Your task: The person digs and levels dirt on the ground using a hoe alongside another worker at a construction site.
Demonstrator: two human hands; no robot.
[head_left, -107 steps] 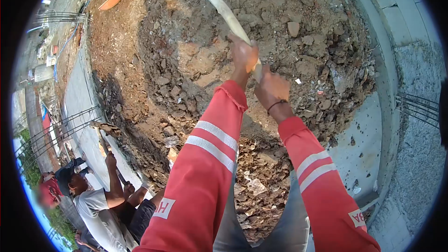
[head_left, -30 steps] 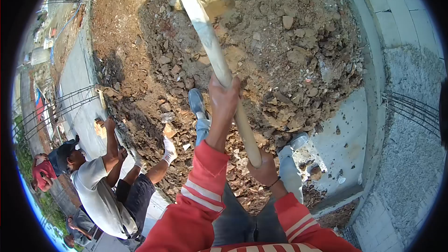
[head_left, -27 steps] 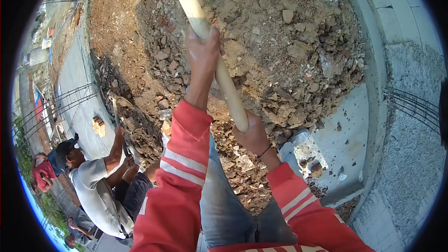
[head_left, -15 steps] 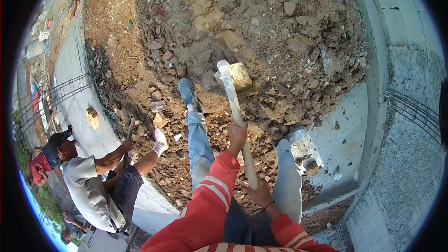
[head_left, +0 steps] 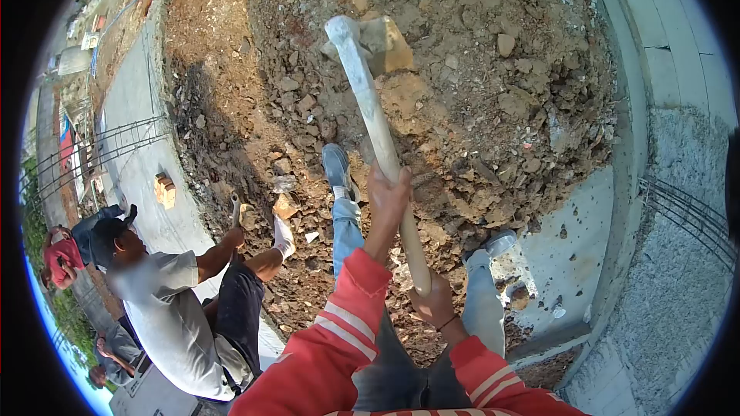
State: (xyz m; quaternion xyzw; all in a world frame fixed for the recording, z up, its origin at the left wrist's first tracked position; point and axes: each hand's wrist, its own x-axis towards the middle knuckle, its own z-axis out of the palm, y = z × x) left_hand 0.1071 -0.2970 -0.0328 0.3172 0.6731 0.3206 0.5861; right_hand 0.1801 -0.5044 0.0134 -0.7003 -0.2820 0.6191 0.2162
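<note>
A hoe [head_left: 383, 135] with a pale wooden handle stretches away in front of me, its broad metal blade [head_left: 391, 46] turned to the right and dirt-stained. My left hand [head_left: 388, 199] is closed around the middle of the handle. Lower down, close to the handle's end, my right hand [head_left: 434, 302] is wrapped round it. Beneath the blade lies loose brown soil [head_left: 462, 123] with stones and clods. My feet stand apart in this rubble, a grey shoe [head_left: 337, 168] on the left and another shoe [head_left: 499, 244] on the right.
At the left a person in a grey shirt [head_left: 181, 316] sits on a concrete ledge, holding a tool [head_left: 236, 208]. Other people are behind. Rebar [head_left: 682, 212] sticks out of the right wall. A concrete slab [head_left: 570, 239] lies right of my feet.
The hoe's head has moved up and away from me, apparently lifted off the soil. Both hands stay on the handle. The seated person appears farther right in view.
</note>
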